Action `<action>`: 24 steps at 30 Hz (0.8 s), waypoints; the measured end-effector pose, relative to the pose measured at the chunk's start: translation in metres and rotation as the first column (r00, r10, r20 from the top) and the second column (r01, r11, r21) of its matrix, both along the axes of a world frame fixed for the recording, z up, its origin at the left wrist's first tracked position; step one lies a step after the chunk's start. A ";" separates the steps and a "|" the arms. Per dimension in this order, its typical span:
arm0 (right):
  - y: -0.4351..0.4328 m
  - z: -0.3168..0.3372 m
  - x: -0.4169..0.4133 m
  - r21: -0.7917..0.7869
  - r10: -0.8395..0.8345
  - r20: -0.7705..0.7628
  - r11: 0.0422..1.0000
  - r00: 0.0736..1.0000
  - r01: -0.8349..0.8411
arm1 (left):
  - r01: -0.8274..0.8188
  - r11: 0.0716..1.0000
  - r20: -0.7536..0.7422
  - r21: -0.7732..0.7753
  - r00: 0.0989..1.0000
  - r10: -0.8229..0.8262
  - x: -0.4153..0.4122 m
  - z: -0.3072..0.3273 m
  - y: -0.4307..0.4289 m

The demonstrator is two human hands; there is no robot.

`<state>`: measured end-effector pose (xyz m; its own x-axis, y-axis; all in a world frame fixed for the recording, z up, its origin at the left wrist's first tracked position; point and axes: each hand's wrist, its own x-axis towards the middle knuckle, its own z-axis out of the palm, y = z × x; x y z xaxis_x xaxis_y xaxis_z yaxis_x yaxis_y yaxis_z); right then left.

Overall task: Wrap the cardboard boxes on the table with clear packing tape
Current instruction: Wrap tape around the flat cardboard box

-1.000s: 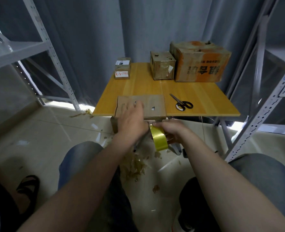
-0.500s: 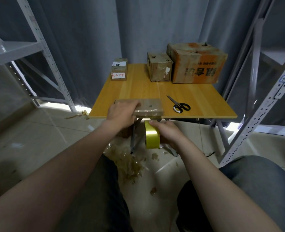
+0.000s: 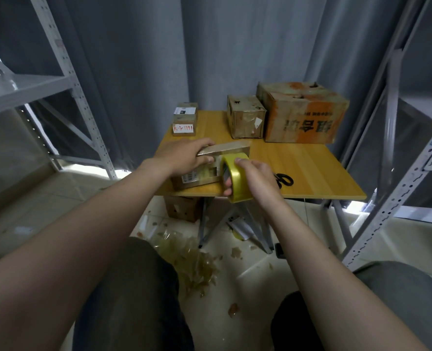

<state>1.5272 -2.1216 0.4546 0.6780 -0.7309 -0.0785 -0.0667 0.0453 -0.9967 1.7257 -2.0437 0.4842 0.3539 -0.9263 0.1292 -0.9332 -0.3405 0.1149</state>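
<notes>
Flat brown cardboard box (image 3: 231,147) tilted up for taping
Left hand (image 3: 184,156) grips its top, steadying it; right hand (image 3: 259,179) clasps the yellowish tape roll (image 3: 238,181) at its right end.

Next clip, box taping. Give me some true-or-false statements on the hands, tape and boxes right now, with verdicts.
1. The left hand grips the flat box at the table's near edge. True.
2. The right hand holds the scissors. False: it holds the tape roll; the scissors lie on the table.
3. The largest box stands at the far left. False: it stands at the far right.
4. A small labelled box stands at the far left. True.
</notes>
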 end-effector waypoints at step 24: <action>-0.027 0.007 0.054 -0.150 -0.097 -0.068 0.985 0.993 0.086 | -0.073 0.992 0.301 -0.102 0.948 0.101 0.018 -0.051 -0.032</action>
